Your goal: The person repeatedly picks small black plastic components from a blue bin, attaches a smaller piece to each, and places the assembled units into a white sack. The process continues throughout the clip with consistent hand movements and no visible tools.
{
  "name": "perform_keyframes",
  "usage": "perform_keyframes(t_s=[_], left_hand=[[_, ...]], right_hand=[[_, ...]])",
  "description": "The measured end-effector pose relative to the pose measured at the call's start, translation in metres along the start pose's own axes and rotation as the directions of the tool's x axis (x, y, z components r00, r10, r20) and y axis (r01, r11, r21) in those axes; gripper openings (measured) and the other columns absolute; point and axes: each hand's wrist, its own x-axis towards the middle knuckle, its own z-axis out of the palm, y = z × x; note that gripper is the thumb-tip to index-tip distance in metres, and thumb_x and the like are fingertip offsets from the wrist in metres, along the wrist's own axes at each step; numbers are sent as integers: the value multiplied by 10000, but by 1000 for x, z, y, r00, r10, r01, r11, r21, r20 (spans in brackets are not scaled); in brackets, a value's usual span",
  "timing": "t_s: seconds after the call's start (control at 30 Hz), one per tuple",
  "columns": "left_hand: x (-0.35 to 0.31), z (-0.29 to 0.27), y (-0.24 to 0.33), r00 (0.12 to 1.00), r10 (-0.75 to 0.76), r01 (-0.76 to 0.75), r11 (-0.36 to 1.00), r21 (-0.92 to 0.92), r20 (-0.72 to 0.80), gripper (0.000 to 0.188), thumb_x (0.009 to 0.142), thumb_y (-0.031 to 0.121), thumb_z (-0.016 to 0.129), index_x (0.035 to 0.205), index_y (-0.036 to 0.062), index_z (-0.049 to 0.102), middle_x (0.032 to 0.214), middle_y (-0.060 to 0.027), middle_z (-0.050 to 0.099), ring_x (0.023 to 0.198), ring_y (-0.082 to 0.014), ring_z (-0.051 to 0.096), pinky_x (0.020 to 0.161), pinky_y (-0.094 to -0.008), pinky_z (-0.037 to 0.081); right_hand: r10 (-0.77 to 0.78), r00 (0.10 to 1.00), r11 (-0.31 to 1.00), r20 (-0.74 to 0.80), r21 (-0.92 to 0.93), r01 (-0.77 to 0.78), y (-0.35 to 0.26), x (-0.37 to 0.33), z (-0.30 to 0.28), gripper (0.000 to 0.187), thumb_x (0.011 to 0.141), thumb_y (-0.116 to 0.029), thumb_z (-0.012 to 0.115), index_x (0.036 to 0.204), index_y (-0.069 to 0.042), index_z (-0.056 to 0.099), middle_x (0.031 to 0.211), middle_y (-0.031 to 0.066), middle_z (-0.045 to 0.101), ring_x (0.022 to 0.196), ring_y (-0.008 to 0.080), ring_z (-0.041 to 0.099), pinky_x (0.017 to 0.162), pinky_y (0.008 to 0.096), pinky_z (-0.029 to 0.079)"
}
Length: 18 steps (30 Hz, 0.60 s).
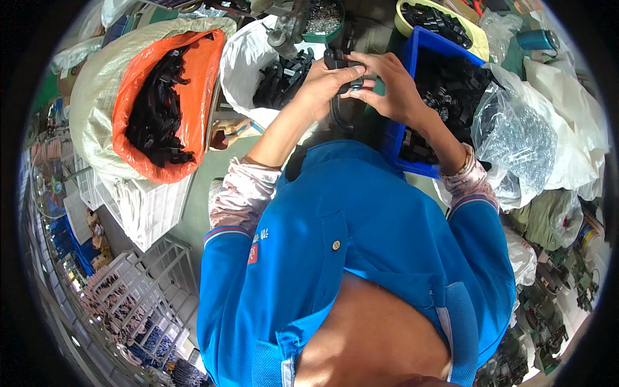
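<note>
Both hands meet at the top middle around a black plastic part [334,60] with a blocky body. My left hand [317,89] grips it from the left, the thumb laid across it. My right hand [392,85] has its thumb and fingers closed on the part's right side. Below the hands hangs a dark curved piece [340,117]; whether it belongs to the held part I cannot tell. Left of my left hand is a white sack [240,64] with black parts [276,84] in it. A blue bin [391,145] of black pieces stands beside my right wrist.
At the left, a large sack with an orange lining [205,106] holds long black parts. A metal fixture [284,39] and a green bowl [327,33] of small shiny pieces are at the back. A yellow tub [478,44] and clear plastic bags [516,132] lie to the right.
</note>
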Motion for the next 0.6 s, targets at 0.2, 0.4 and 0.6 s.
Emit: perform_keyframes(t_s=[0.2, 0.4, 0.6], left_hand=[[-4, -4, -4, 992, 46, -59, 992, -113, -120, 154, 842, 52, 632, 964, -19, 572, 896, -162, 648, 809, -230, 669, 709, -327, 587], [1, -10, -12, 962, 179, -147, 976, 158, -205, 120, 822, -24, 610, 940, -43, 602, 862, -147, 660, 819, -213, 666, 761, -309, 552], [-3, -15, -11, 945, 307, -249, 902, 353, -117, 137, 839, -28, 589, 974, -40, 607, 896, -133, 672, 845, -177, 659, 791, -280, 525]], right_hand=[[229, 968, 973, -103, 21, -228, 17, 7, 5, 607, 668, -179, 799, 1207, -81, 538, 905, 106, 565, 758, 181, 585, 632, 282, 498], [321, 945, 895, -61, 345, -282, 23, -5, 17, 530, 727, -156, 774, 1187, -58, 528, 936, 114, 597, 731, 145, 612, 631, 258, 507], [538, 836, 568, 108, 686, -454, 39, -10, 2, 362, 856, -177, 660, 1138, 19, 545, 983, 129, 626, 847, 183, 648, 715, 287, 534]])
